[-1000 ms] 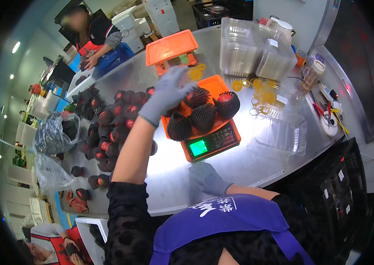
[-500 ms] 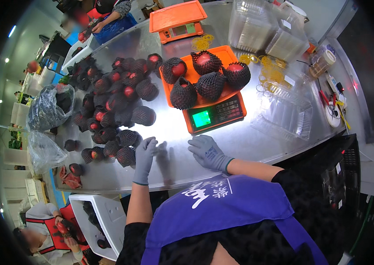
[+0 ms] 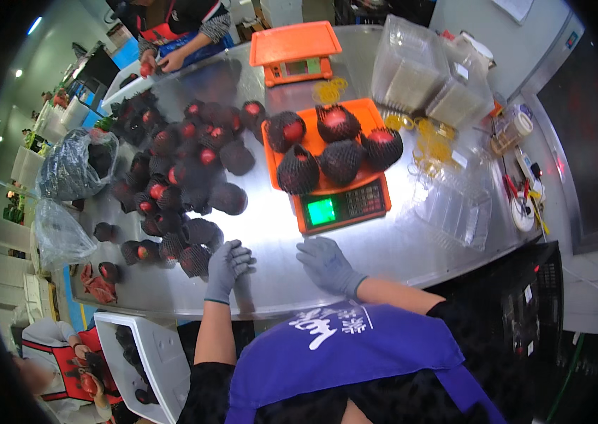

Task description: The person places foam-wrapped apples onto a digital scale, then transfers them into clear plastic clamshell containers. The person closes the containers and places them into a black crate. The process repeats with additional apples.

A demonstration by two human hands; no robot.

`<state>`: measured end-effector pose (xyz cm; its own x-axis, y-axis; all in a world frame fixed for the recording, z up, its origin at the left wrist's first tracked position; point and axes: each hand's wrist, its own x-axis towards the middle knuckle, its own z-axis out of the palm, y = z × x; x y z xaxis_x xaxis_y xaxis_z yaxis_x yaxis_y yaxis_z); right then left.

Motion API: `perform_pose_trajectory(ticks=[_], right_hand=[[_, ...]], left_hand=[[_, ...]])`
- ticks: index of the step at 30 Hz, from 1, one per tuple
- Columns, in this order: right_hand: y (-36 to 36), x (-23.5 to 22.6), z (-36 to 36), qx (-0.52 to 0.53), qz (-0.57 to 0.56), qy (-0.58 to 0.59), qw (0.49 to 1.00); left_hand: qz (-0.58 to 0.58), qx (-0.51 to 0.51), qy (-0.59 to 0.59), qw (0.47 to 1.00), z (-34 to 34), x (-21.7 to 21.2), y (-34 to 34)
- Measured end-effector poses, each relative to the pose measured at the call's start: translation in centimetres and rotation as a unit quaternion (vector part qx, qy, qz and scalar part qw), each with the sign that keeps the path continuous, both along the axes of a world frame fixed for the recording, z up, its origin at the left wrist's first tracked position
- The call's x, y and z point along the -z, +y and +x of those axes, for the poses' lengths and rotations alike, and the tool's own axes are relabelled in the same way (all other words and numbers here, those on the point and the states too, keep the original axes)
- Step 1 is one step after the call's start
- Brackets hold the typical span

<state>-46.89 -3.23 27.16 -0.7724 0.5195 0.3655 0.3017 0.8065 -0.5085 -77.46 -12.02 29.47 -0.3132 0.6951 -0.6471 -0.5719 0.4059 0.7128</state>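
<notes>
My left hand [image 3: 228, 271], in a grey glove, is closed loosely near the table's front edge, beside the nearest netted fruit [image 3: 195, 261]; nothing shows in its curled fingers. My right hand [image 3: 329, 266], gloved alike, lies on the metal table [image 3: 270, 290] with its fingers stretched out, holding nothing. Just beyond it stands an orange digital scale [image 3: 345, 205] with a lit green display. Its orange tray [image 3: 307, 119] bears several red round fruits in black foam nets [image 3: 341, 162]. Neither hand touches the scale.
Many netted fruits [image 3: 207, 157] crowd the table's left. A second orange scale [image 3: 295, 49] stands at the back. To the right are stacked clear plastic boxes [image 3: 408, 67], yellow rubber bands [image 3: 434, 141] and clear lids [image 3: 454, 212]. Co-workers handle fruit at far left and beside a white foam box [image 3: 161, 367].
The whole view has shifted a little. My left hand's fingers are curled more inward, and my right hand's fingers are straighter. The fruits stay on the scale's tray.
</notes>
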Motion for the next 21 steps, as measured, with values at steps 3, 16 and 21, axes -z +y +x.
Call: perform_pose_trajectory(ticks=[3, 16, 21], right_hand=[[-0.6, -0.3, 0.0, -0.020, -0.008, 0.018, 1.000], [1.2, -1.5, 4.5, -0.131, -0.030, -0.046, 0.990], [1.1, -1.9, 7.3, -0.156, -0.036, -0.020, 0.987]], left_hand=[[0.009, -0.011, 0.021, 1.000, -0.3, 0.3, -1.3], [-0.020, -0.094, 0.006, 0.995, -0.1, 2.1, 0.6], [-0.014, -0.125, 0.002, 0.992, -1.2, 3.4, 0.3]])
